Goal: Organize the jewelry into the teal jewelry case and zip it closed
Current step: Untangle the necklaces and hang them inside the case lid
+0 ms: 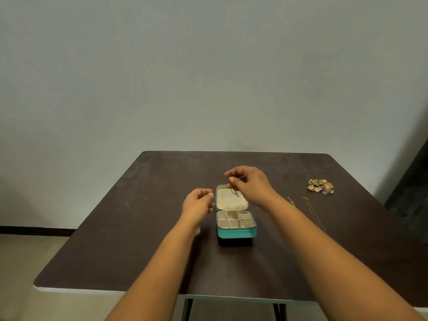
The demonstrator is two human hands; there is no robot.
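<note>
Head view: a chain [234,192] is pinched by the right hand [251,186] above the open case [236,231] at frame centre. Left hand [196,203] is curled; whether anything is held cannot be told. Chain judged light, limp, tangle-prone; best held at its ends.

one open teal case [236,231], one charm cluster [320,186], two loose chains [312,212], one held chain [234,192], two hands [198,202].

A dark brown bench [162,228] with black legs [186,309] stands against a pale grey wall [185,66], above a beige floor [20,262]
</note>
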